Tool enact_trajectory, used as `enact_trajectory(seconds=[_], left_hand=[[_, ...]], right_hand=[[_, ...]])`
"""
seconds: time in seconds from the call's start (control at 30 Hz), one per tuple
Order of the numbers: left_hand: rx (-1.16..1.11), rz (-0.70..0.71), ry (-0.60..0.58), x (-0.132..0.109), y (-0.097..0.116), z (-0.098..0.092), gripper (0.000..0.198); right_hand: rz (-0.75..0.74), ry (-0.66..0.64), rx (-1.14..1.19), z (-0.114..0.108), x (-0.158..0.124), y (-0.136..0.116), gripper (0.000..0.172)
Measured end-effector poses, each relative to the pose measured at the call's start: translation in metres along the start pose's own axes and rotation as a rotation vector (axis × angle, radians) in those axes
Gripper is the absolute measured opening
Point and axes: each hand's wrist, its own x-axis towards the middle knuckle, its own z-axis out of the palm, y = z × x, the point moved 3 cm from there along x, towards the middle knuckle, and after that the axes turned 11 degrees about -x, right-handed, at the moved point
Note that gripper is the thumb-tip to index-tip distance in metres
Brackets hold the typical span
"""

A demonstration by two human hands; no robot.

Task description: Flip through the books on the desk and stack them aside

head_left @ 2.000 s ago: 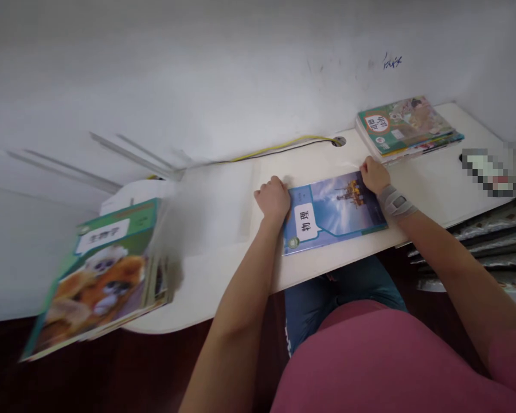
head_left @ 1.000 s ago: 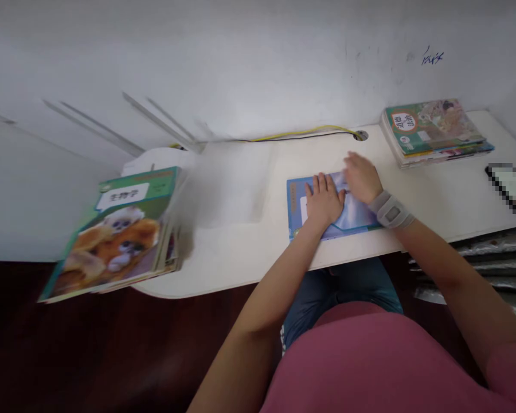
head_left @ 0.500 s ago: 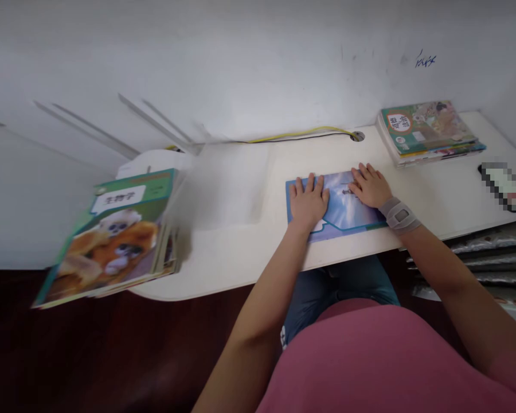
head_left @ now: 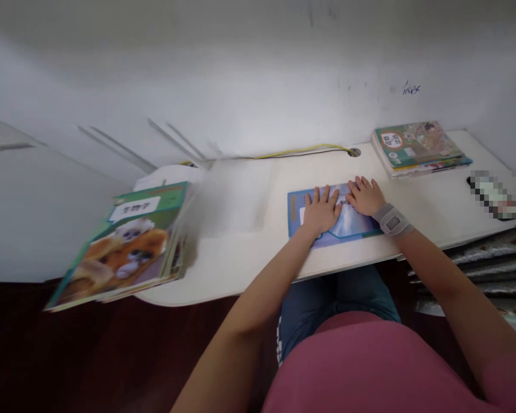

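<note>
A blue physics textbook (head_left: 356, 227) lies flat on the white desk (head_left: 236, 269), its title hidden under my left hand (head_left: 321, 211). That hand rests palm down on the cover with its fingers spread. Just beside it, my right hand (head_left: 364, 196) lies flat on the same cover, fingers apart, with a grey wrist brace (head_left: 393, 221) above it. Neither hand grips the book. The hands are close together but not touching.
A stack of textbooks (head_left: 418, 148) sits at the desk's back right, with a pixelated phone (head_left: 496, 195) beyond it. A thick book stack (head_left: 124, 246) overhangs the left end. A yellow cable (head_left: 301, 151) runs into a desk hole (head_left: 354, 152) by the wall.
My hands have moved from the book's opposite edges to the middle of its cover, now lying flat and close together. The title is now covered by my left hand.
</note>
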Motion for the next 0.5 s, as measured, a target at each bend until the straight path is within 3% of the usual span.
enact_trajectory(seconds=[0.17,0.23,0.5], left_hand=[[0.032,0.001,-0.071,0.000,-0.004,0.004,0.065],[0.038,0.007,-0.077,0.000,-0.008,0.003,0.065],[-0.078,0.053,0.031,0.004,-0.047,-0.012,0.061]], right_hand=[[-0.241,0.086,0.216,-0.010,0.012,-0.061,0.053],[-0.288,0.095,0.239,-0.008,0.016,-0.071,0.051],[-0.320,0.107,0.130,0.006,0.012,-0.010,0.051]])
